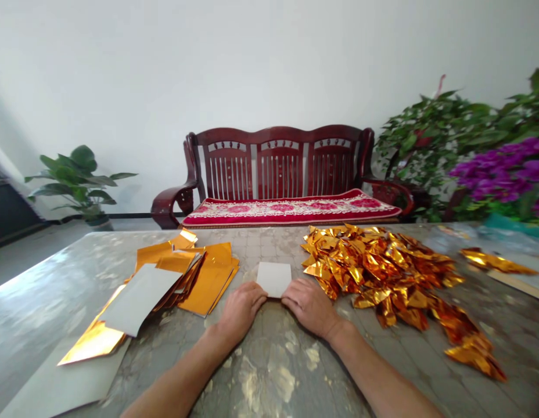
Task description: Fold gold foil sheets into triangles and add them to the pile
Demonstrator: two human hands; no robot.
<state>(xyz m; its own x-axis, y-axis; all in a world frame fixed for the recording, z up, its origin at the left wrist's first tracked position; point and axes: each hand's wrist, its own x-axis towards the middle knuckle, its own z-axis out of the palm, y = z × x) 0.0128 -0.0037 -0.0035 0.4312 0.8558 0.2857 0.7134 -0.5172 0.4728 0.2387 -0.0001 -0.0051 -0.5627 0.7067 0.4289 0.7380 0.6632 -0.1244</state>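
A small sheet of paper (274, 279), pale side up, lies flat on the table in front of me. My left hand (242, 303) pinches its near left corner, fingers closed. At the near right corner my right hand (310, 303) grips the same sheet, thumb and fingers together. The sheet's near edge runs between the two hands. Left of them lies a loose stack of gold foil paper (212, 277), with a grey-backed sheet (141, 299) on top. To the right sits a heap of folded gold foil pieces (374, 261).
The table (269, 377) has a patterned, glossy cover. Larger pale sheets (64, 377) lie at the near left. Clear and teal plastic (513, 226) rests at the far right. Beyond the table stand a wooden bench (278, 168), a potted plant (84, 180) and purple flowers (505, 168).
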